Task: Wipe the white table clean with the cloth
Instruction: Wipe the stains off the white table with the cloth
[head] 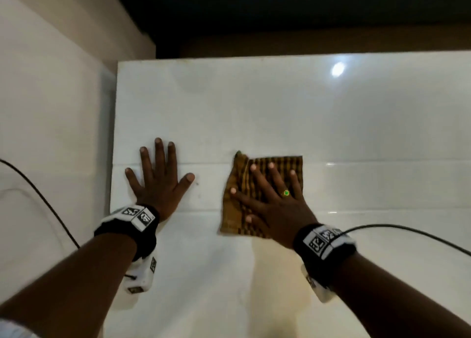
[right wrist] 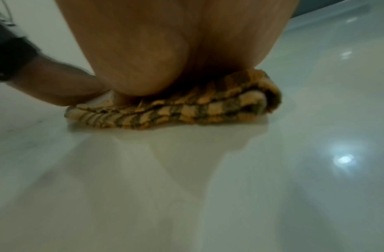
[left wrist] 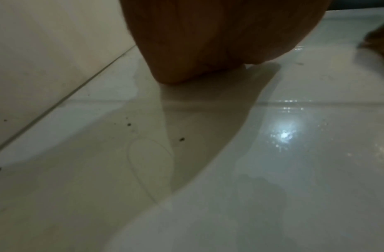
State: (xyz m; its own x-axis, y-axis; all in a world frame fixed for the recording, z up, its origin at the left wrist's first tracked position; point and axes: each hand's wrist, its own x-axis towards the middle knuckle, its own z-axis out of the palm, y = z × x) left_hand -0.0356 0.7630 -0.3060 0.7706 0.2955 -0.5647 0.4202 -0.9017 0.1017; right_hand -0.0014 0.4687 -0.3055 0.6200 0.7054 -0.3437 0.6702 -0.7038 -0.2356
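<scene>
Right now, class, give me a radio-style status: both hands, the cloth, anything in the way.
Left hand flat on white table, fingers spread. Right hand flat, pressing folded checked cloth down. Dark specks by left palm; nothing blocking.

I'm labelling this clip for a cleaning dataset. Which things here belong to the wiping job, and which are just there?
Part of the job:
- checked cloth, folded, flat on the table
- white table
- right hand, pressing flat on the cloth
- left hand, spread flat on the table

Just there:
- cables
- wall
- ring
</scene>
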